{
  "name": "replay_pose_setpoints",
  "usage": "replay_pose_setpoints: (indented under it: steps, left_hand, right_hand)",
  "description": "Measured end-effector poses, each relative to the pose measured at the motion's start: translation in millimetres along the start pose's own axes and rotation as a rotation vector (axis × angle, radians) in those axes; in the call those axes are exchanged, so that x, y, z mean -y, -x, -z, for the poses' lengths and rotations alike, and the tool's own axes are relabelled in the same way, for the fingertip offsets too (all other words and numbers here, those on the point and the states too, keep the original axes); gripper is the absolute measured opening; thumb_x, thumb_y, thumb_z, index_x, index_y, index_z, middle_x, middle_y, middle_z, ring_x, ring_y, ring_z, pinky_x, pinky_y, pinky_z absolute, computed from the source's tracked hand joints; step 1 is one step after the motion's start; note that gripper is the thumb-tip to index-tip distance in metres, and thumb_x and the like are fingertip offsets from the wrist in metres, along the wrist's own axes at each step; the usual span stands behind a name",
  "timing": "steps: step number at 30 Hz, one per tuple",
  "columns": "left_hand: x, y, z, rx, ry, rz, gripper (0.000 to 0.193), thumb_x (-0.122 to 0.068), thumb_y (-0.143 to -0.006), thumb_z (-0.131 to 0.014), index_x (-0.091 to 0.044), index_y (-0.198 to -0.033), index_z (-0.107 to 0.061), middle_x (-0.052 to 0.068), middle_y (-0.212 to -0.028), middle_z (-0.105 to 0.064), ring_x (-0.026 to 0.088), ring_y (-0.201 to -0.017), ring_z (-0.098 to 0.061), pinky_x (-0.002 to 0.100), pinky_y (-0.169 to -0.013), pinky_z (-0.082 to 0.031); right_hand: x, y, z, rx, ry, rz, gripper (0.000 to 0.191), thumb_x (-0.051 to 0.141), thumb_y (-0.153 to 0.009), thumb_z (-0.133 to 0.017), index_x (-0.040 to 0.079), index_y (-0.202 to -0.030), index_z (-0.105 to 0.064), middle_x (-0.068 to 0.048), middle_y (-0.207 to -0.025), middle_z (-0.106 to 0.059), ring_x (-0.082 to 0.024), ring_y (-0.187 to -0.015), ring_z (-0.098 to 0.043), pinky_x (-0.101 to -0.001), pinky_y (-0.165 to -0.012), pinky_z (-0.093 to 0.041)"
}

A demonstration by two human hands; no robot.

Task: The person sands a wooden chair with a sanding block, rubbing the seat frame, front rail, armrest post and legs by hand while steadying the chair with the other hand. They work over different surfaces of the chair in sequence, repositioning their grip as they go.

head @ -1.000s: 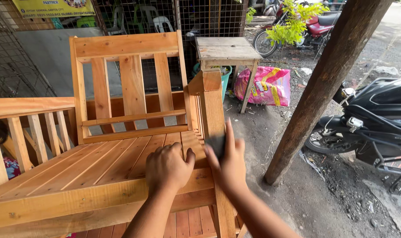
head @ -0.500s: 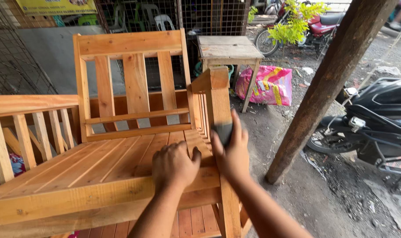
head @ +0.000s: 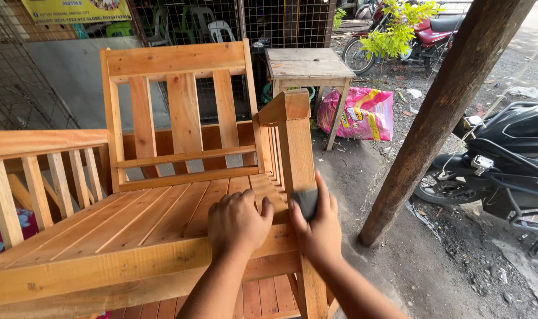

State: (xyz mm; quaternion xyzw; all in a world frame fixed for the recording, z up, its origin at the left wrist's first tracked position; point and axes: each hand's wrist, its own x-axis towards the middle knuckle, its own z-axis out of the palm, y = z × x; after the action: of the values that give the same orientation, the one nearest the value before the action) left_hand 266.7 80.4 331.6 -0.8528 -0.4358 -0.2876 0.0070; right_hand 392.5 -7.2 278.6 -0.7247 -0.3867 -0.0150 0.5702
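Wooden chair [head: 162, 195] left, post [head: 440, 112] right, small table [head: 307, 65] behind, motorcycle [head: 505, 165] far right
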Motion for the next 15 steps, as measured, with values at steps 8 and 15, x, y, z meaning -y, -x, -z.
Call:
replay_pose_setpoints:
  steps: [8,15]
  left_hand:
    - [0.3,-0.3,3.5,0.080,-0.022,0.004,0.039,-0.044,-0.087,-0.063,-0.006,-0.080,-0.071,0.013,-0.078,-0.073,0.030,-0.081,-0.071,0.047,-0.079,-0.053]
    - [-0.6,0.6,0.0,0.006,0.015,0.013,0.035,-0.041,-0.086,-0.063,-0.008,-0.079,-0.073,0.014,-0.080,-0.074,0.033,-0.081,-0.071,0.049,-0.078,-0.053]
  right_hand:
    - [34.5,-87.6,-10.7,-0.049,0.012,0.092,0.075,0.048,-0.093,-0.066,0.029,-0.158,-0.033,-0.020,-0.128,-0.056,-0.041,-0.106,-0.067,-0.0475,-0.089,-0.054]
    - [-21.9,28.1,8.3,0.061,-0.010,0.051,0.077,0.035,-0.091,-0.068,0.017,-0.157,-0.033,-0.022,-0.141,-0.051,-0.040,-0.125,-0.059,-0.0450,-0.101,-0.048]
